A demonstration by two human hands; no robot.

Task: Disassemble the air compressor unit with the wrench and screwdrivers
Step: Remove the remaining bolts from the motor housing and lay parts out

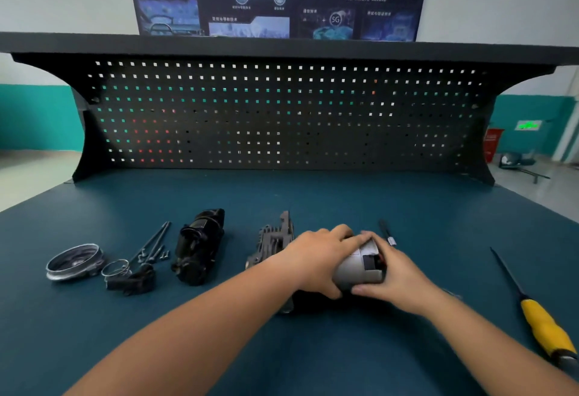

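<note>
The air compressor unit lies in the middle of the blue bench; its silver motor cylinder (355, 267) points toward me and its dark finned housing (272, 240) lies behind it to the left. My left hand (316, 258) grips the cylinder from the left side. My right hand (396, 270) grips it from the right, thumb under its near end. A yellow-handled screwdriver (543, 328) lies at the right, apart from both hands. A thin dark tool (387, 232) lies just behind my right hand.
Removed parts lie at the left: a black motor-like part (199, 247), long bolts and small screws (153, 245), a metal ring (114, 267), a round silver cap (75, 261) and a small black piece (133, 281). A black pegboard (282, 113) closes the back of the bench.
</note>
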